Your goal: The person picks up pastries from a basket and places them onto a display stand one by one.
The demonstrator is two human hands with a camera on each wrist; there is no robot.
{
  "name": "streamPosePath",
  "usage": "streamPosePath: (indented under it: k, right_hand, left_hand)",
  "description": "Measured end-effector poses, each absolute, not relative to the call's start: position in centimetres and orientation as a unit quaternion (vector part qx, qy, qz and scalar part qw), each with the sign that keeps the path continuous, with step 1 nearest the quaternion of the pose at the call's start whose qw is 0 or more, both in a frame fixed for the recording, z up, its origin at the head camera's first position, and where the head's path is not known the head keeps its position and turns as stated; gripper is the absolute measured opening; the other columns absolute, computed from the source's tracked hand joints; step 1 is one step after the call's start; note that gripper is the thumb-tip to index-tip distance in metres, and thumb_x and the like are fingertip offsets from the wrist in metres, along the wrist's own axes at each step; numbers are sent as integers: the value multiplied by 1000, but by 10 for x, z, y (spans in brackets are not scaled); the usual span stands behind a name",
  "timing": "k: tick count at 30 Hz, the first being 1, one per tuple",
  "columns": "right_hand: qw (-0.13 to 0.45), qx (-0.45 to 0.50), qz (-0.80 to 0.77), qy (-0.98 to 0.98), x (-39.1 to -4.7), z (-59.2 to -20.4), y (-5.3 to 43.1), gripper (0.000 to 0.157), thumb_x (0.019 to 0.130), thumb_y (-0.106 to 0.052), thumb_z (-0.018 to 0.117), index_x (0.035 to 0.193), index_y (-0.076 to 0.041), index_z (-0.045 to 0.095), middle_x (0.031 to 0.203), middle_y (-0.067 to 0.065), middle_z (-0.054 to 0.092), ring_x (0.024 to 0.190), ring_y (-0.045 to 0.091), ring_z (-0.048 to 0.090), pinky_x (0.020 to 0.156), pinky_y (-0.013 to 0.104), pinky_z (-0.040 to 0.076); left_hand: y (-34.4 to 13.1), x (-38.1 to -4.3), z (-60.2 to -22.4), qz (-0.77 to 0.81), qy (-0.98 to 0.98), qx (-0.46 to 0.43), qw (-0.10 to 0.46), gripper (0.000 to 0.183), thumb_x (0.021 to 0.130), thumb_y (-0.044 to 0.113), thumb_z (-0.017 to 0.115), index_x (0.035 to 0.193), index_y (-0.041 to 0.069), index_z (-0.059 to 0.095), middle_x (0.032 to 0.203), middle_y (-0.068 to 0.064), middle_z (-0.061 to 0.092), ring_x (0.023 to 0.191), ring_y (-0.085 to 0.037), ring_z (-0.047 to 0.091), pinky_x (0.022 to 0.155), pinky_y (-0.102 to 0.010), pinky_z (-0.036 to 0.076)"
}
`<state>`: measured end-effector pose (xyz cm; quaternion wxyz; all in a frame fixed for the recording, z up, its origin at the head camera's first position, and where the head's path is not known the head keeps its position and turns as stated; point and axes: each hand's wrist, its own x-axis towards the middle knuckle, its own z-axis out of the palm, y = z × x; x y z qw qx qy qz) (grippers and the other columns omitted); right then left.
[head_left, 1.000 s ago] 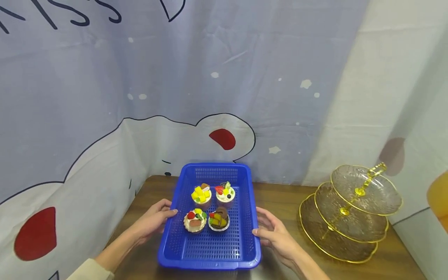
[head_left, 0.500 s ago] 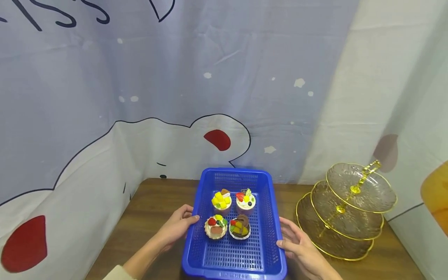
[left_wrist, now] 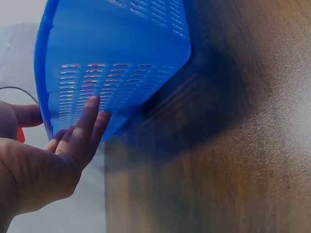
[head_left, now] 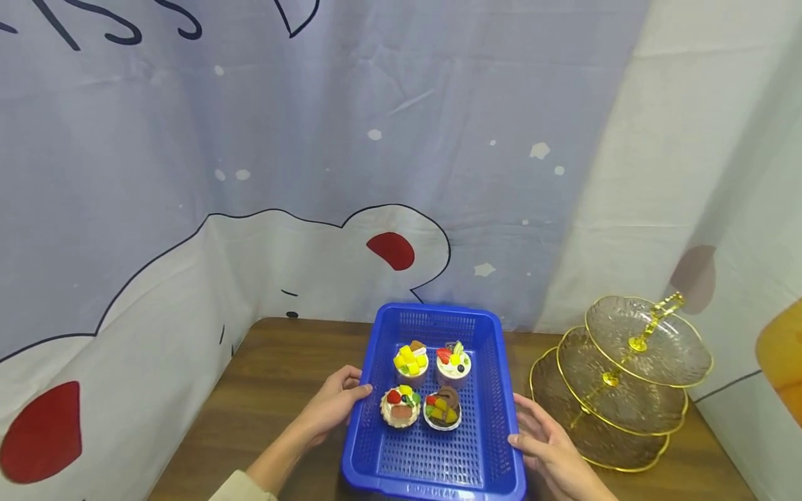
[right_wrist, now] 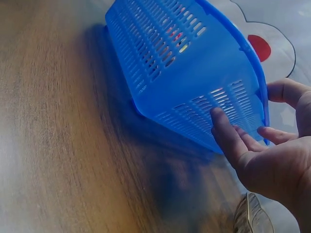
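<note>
Left hand, right hand gripping blue basket, lettering blurred, backdrop reading "ISS"

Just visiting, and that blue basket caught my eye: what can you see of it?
The blue basket is rectangular, apparently plastic, with a smooth rim and slotted walls and floor. It is upright and holds four small desserts. The left hand and right hand grip its opposite long sides, thumbs at the rim, fingers against the outside. Whether its base touches the brown table is unclear.

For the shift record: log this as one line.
left hand: holds basket; right hand: holds basket; basket: four desserts; tiered stand: at right
</note>
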<state>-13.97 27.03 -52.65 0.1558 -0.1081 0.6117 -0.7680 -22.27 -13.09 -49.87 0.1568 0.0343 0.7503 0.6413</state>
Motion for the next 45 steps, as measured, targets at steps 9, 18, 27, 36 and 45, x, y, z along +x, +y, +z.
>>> streamPosePath:
  k: [9, 18, 27, 36, 45]
  right_hand:
    - [164, -116, -767, 610, -139, -531, 274, 64, 108, 0, 51, 165, -10, 24, 151, 0, 56, 133, 23, 61, 100, 54, 57]
    - [65, -167, -664, 726, -141, -518, 270, 70, 103, 2, 63, 159, 12, 23, 142, 35, 54, 120, 25, 69, 94, 34, 60]
    - [-92, -125, -451, 879, -136, -491, 256, 45, 89, -12, 86, 128, -3, 66, 106, 3, 64, 90, 13, 65, 77, 29, 61]
    - [-140, -141, -435, 878, -152, -469, 227, 39, 87, -15, 89, 120, -8, 70, 107, -3, 70, 96, 20, 70, 85, 34, 62]
    - [-22, -172, -486, 857, -187, -472, 183, 53, 89, -25, 88, 129, -1, 64, 124, 12, 68, 116, 35, 67, 101, 49, 57]
  left_hand:
    - [-132, -225, -504, 651, 739, 31, 172, 37, 106, 18, 62, 134, -3, 50, 122, -21, 65, 89, -26, 71, 67, -39, 62]
    - [-137, -224, -507, 670, 714, 25, 199, 63, 107, 24, 62, 158, 3, 32, 133, -25, 58, 104, -32, 71, 78, -51, 64]
    - [-138, -228, -510, 678, 704, 10, 211, 67, 107, 27, 63, 162, 7, 30, 146, -28, 53, 115, -39, 69, 83, -53, 63]
    - [-131, -251, -501, 668, 711, 13, 221, 72, 106, 42, 63, 163, 11, 32, 143, -24, 61, 121, -40, 67, 88, -54, 62]
    - [-122, -281, -508, 660, 719, 11, 216, 69, 109, 47, 56, 163, 10, 36, 142, -25, 63, 116, -39, 71, 85, -52, 64]
